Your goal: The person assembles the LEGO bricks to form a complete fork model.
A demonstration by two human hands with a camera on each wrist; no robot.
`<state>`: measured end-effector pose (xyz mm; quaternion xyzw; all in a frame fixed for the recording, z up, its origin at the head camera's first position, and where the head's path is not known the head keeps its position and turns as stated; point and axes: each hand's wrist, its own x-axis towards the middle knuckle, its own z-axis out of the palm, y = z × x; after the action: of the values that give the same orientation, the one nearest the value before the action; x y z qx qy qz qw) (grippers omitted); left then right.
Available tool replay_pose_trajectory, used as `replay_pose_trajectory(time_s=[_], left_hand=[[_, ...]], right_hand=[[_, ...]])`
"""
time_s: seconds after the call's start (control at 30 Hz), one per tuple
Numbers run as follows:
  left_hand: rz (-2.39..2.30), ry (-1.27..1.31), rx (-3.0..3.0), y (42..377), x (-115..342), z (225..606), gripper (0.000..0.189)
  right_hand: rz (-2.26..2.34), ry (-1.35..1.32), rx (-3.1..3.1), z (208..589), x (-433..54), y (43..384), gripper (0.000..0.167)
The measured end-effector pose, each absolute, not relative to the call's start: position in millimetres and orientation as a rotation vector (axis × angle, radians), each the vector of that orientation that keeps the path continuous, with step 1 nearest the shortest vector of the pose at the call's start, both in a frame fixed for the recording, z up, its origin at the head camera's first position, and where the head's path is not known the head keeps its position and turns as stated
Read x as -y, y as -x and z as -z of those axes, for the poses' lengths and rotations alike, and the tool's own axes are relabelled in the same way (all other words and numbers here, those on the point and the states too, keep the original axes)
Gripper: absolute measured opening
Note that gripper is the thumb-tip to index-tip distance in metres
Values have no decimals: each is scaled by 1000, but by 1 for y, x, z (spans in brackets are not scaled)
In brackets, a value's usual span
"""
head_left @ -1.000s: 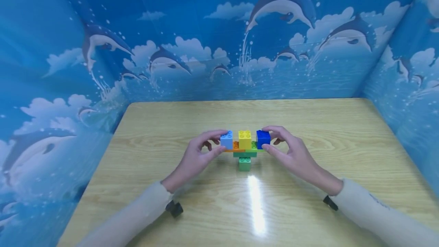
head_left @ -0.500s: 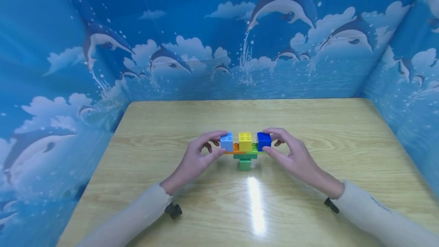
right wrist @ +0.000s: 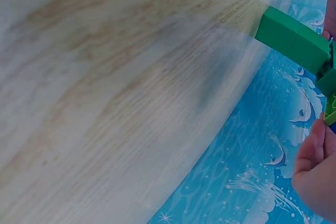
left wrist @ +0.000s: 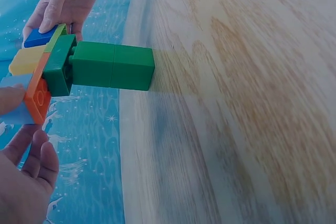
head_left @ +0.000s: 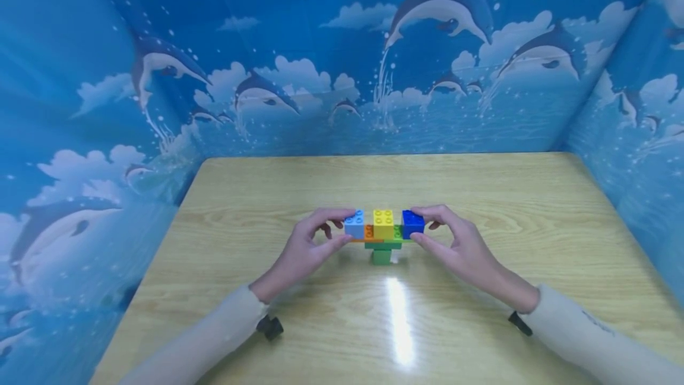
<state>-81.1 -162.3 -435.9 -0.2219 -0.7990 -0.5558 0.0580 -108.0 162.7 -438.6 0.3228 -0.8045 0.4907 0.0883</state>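
My left hand [head_left: 316, 242] pinches the light blue brick [head_left: 355, 226] at the left end of a brick row. The dark blue brick [head_left: 414, 226] at the right end is pinched by my right hand [head_left: 464, 248]. Between them a yellow brick [head_left: 383, 225] stands across an orange brick [left wrist: 39, 98] and a lime brick [right wrist: 330, 110]. Beneath these is a dark green brick [left wrist: 59, 66], at the top of an upright green column [left wrist: 113, 65] of two bricks. A narrow gap with studs shows between dark green brick and column in the left wrist view.
The column stands on a wood-grain table [head_left: 256, 189]. Blue dolphin-print cloth [head_left: 310, 76] hangs behind the table and at both sides. A bright light reflection [head_left: 399, 319] lies on the tabletop in front of the column.
Both hands have lowered the held row slightly, onto the green column. The column's top studs, seen in the head view a second ago, are now covered there. Both grips are unchanged.
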Motion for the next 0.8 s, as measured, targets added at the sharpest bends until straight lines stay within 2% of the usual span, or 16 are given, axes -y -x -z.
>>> replay_pose_trajectory(time_s=[0.33, 0.6, 0.8], left_hand=[[1615, 774, 2381, 81, 163, 440, 47], [1572, 791, 2365, 80, 165, 441, 49], [1561, 800, 2346, 79, 165, 440, 49]], right_hand=[[-1482, -964, 2366, 441, -166, 104, 45], [-1449, -1015, 2287, 443, -164, 102, 53], [-1447, -1017, 2338, 441, -165, 104, 51]])
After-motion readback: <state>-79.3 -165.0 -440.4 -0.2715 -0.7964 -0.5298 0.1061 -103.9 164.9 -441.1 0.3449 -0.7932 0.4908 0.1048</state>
